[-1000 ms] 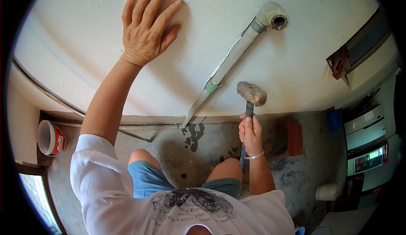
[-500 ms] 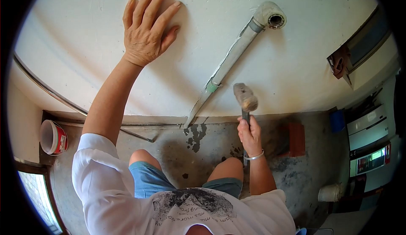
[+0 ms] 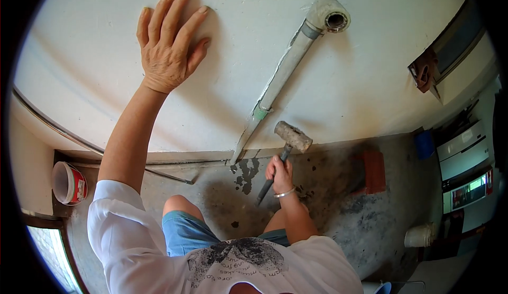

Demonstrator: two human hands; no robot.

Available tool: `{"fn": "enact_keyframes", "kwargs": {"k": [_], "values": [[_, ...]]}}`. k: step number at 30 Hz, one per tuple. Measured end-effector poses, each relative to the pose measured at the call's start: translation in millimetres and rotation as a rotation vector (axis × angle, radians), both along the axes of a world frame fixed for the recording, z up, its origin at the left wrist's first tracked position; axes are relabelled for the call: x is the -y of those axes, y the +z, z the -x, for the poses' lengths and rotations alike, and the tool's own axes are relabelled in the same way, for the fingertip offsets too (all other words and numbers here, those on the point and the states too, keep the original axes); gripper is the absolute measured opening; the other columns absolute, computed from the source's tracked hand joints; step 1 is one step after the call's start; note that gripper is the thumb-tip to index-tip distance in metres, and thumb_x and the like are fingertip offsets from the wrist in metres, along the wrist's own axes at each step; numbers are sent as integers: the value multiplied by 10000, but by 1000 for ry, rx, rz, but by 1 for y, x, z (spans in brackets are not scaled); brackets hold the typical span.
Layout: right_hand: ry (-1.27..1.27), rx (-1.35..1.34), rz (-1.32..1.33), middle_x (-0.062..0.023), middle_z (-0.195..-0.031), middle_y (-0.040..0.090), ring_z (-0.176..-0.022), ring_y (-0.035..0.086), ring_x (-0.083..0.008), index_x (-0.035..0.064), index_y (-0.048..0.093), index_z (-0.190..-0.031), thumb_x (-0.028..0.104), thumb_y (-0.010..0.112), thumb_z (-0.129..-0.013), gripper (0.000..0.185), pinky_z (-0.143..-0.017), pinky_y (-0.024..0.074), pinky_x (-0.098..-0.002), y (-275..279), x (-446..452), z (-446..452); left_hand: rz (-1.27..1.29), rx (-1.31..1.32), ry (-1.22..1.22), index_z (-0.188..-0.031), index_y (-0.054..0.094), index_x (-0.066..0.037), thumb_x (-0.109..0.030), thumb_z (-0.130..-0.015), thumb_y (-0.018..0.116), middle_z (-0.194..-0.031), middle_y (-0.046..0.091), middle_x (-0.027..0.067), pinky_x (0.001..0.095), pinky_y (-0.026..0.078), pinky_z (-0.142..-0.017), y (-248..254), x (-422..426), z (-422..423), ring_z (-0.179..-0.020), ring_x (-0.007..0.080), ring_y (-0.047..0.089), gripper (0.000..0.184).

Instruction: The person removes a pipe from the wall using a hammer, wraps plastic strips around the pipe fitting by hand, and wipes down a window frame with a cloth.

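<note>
My left hand [image 3: 168, 56] presses flat on the white wall [image 3: 233, 40], fingers spread, with nothing in it. In my right hand [image 3: 280, 173] is a hammer, fingers wrapped round its dark handle. The hammer's blocky, worn head [image 3: 293, 136] is tilted, just right of the pipe's lower end and in front of the wall's foot; whether it touches the wall I cannot tell. A grey-white pipe [image 3: 288, 72] runs slanting up the wall, set partly into it. It has a green section [image 3: 260, 112] low down and an open-ended elbow [image 3: 329, 16] at the top.
A red and white bucket [image 3: 70, 183] stands at the far left, near a thin rod [image 3: 169, 176] on the floor. Wet patches [image 3: 247, 175] mark the concrete below the pipe. To the right are a red block-like object [image 3: 374, 172], a blue container [image 3: 424, 145] and a pale bucket [image 3: 419, 236].
My right hand has moved left and the hammer head has come lower, turned and nearer the pipe. My left hand stays on the wall; the whole view has shifted slightly.
</note>
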State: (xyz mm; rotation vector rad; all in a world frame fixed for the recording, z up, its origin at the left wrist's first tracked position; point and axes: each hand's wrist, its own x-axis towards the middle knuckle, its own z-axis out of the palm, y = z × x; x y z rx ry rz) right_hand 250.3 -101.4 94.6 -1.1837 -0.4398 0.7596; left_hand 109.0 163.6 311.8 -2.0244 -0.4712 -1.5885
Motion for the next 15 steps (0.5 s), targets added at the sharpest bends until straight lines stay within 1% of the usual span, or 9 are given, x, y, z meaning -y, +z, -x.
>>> {"fn": "enact_keyframes", "kwargs": {"k": [1, 2, 4, 5, 6, 7, 9, 12, 15], "values": [[18, -75, -108, 17, -508, 378, -386, 347, -69, 82, 420, -708, 211, 499, -844, 203, -347, 280, -218, 0, -5, -3, -10, -4, 5, -1168, 478, -240, -357, -756, 556, -1290, 375, 52, 395, 119, -1024, 1, 0, 0, -1218, 223, 301, 435], [17, -81, -117, 17, -508, 378, -386, 347, -69, 82, 420, -708, 211, 499, -844, 203, -347, 280, -218, 1, -7, -3, -19, -10, 4, -1168, 478, -240, -357, -756, 556, -1290, 375, 52, 395, 119, -1024, 1, 0, 0, -1218, 223, 301, 435], [77, -157, -114, 15, -499, 366, -381, 339, -75, 83, 405, -666, 215, 488, -844, 237, -350, 283, -216, 7, -7, -6, -50, -24, 27, -1169, 472, -190, -332, -782, 525, -1286, 373, 94, 404, 134, -1021, 2, 0, 0, -1223, 253, 295, 416], [90, -147, -91, 20, -499, 361, -384, 337, -70, 88, 391, -631, 253, 487, -853, 292, -347, 279, -215, 0, -6, -7, -56, -33, 28, -1169, 472, -190, -332, -782, 525, -1286, 373, 94, 404, 134, -1021, 2, 0, -1, -1223, 253, 295, 416], [91, -155, -96, 20, -499, 361, -384, 337, -70, 88, 391, -631, 253, 487, -853, 292, -347, 279, -215, -1, -5, -5, -53, -19, 30, -1164, 480, -200, -343, -774, 535, -1285, 376, 79, 399, 133, -1020, 2, 0, -1, -1217, 245, 302, 419], [82, -113, -65, 20, -497, 358, -382, 334, -68, 89, 387, -624, 279, 488, -855, 315, -345, 278, -215, -1, -4, -2, -49, -4, 32, -1158, 489, -210, -353, -765, 544, -1285, 380, 64, 394, 131, -1019, 2, 0, -2, -1212, 236, 310, 422], [81, -42, -41, 26, -485, 349, -371, 326, -60, 88, 378, -615, 351, 491, -854, 373, -337, 273, -214, -1, -5, 1, -57, -4, 40, -1155, 490, -207, -351, -768, 537, -1281, 383, 69, 395, 137, -1015, 1, 0, -3, -1209, 239, 312, 415], [126, -11, 13, 22, -478, 350, -360, 329, -73, 98, 366, -609, 387, 486, -848, 394, -321, 262, -223, 9, -28, -14, -80, 3, 51, -1150, 490, -199, -346, -775, 521, -1272, 390, 80, 398, 146, -1008, 1, -1, -4, -1205, 247, 316, 404], [119, 44, 20, 21, -466, 356, -345, 322, -75, 90, 374, -603, 352, 492, -852, 380, -320, 263, -226, 7, -31, -28, -113, 10, 62, -1151, 485, -191, -342, -782, 505, -1264, 394, 90, 403, 152, -1003, 4, -2, -5, -1202, 254, 317, 400]]}}
